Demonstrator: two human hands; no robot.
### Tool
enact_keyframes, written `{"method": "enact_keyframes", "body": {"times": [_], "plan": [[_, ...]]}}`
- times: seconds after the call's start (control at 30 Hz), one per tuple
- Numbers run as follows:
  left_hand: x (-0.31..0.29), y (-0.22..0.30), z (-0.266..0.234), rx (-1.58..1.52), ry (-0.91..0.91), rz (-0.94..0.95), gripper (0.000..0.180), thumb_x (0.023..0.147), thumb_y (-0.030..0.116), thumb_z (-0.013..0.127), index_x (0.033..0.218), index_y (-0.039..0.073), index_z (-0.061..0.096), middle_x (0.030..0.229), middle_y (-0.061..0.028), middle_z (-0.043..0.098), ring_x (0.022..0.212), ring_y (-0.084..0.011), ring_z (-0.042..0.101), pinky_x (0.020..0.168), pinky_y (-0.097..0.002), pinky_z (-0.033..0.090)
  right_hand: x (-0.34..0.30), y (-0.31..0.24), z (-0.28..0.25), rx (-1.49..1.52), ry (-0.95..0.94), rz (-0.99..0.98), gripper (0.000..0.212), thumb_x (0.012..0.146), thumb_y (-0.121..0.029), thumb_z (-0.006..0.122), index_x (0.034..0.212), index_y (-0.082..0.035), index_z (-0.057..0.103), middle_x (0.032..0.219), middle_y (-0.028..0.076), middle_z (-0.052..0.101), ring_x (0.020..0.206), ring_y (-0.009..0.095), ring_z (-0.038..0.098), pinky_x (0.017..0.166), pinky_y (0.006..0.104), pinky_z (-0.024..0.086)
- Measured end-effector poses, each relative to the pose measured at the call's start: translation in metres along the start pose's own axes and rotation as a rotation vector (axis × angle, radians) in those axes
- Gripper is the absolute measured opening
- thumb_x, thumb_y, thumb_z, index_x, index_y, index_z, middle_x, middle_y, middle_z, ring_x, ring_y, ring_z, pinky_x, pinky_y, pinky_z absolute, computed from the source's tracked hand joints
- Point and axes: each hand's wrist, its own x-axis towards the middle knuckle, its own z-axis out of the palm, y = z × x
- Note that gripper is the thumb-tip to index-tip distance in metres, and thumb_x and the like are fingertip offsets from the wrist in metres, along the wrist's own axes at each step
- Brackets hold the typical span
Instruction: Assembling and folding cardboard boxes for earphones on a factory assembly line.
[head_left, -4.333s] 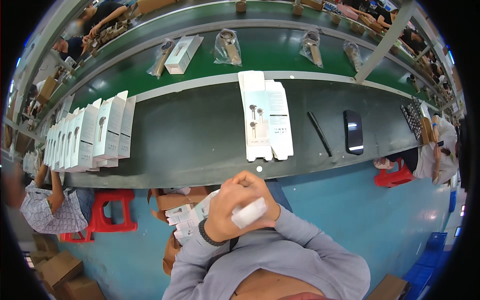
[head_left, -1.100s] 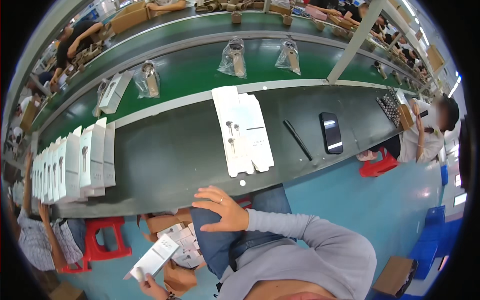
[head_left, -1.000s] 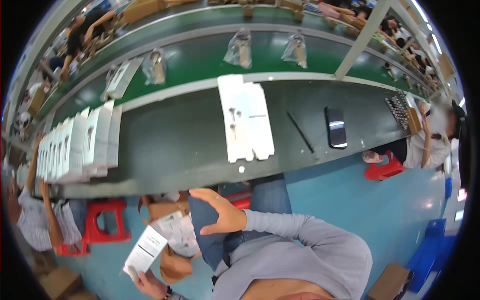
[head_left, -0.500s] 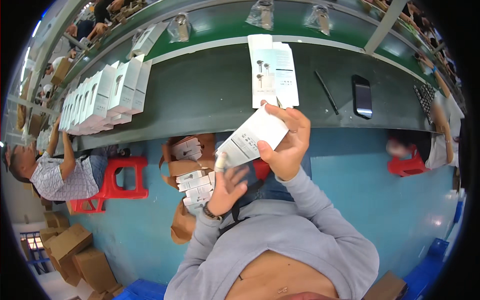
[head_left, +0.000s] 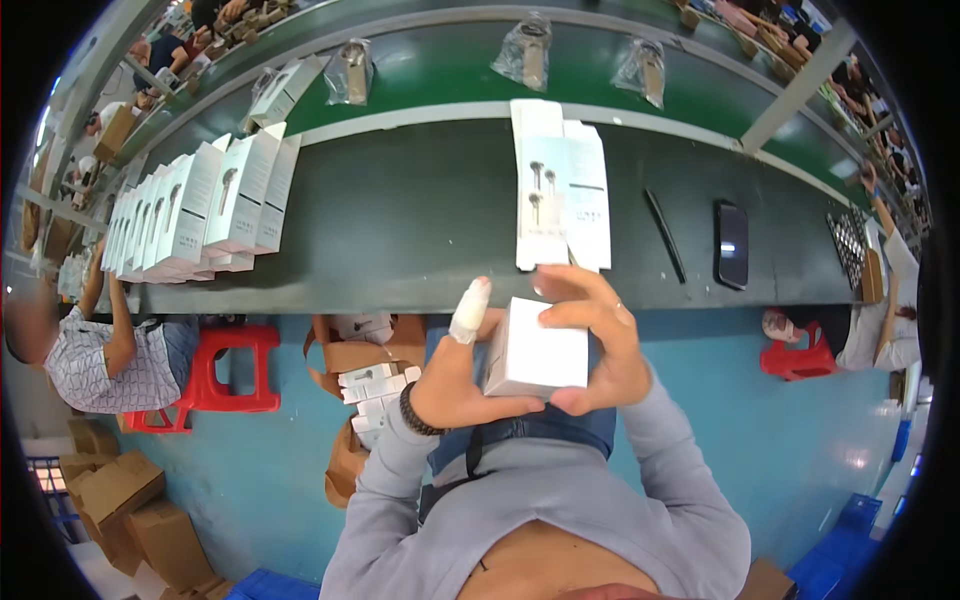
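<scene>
A small white carton (head_left: 545,350) is between my hands, just off the near edge of the workbench, with a blank end face toward me. My left hand (head_left: 450,378) wraps its left side, thumb along the lower edge; the index finger wears a white wrapping and points up past the carton. On the other side my right hand (head_left: 612,345) grips it, fingers over the top edge and thumb at the lower right corner. Beyond them on the bench lies a stack of flat printed cartons (head_left: 541,180) showing earphones pictures. The carton's underside is hidden.
Upright white boxes (head_left: 185,215) stand in rows at the bench's left. A black pen (head_left: 664,235) and a phone (head_left: 731,245) lie to the right. Bagged metallic items (head_left: 535,60) rest on the green strip behind. An open brown carton (head_left: 345,450) holds more boxes below. Co-workers sit on red stools (head_left: 235,370).
The carton has turned from its flat printed side to a squarer, end-on view. My left hand has moved up and closed on it; my right hand has kept its hold.
</scene>
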Motion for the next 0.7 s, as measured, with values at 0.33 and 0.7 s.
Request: {"method": "enact_keyframes", "body": {"times": [0.33, 0.7], "plan": [[0.018, -0.030, -0.057, 0.325, 0.532, 0.065, 0.105, 0.067, 0.041, 0.074, 0.139, 0.005, 0.007, 0.135, -0.0208, 0.028, 0.123, -0.0344, 0.034, 0.098, -0.0467, 0.027, 0.154, 0.009, -0.059, -0.370, -0.025, -0.315, 0.081, 0.051, -0.012, 0.082, 0.122, -0.004, 0.042, 0.121, 0.020, 0.048, 0.110, 0.033, 0.049, 0.092, 0.0423, 0.041], [0.035, -0.090, -0.031, 0.705, 0.473, -0.132, 0.051, 0.068, 0.015, 0.068, 0.114, 0.002, 0.052, 0.123, -0.0189, 0.044, 0.112, -0.0371, 0.043, 0.094, -0.0427, 0.033, 0.310, 0.298, 0.040, -1.383, -0.377, -0.515, 0.029, 0.080, -0.015, 0.049, 0.106, -0.028, 0.046, 0.126, 0.007, 0.043, 0.108, 0.028, 0.051, 0.060, 0.0337, 0.050]]}}
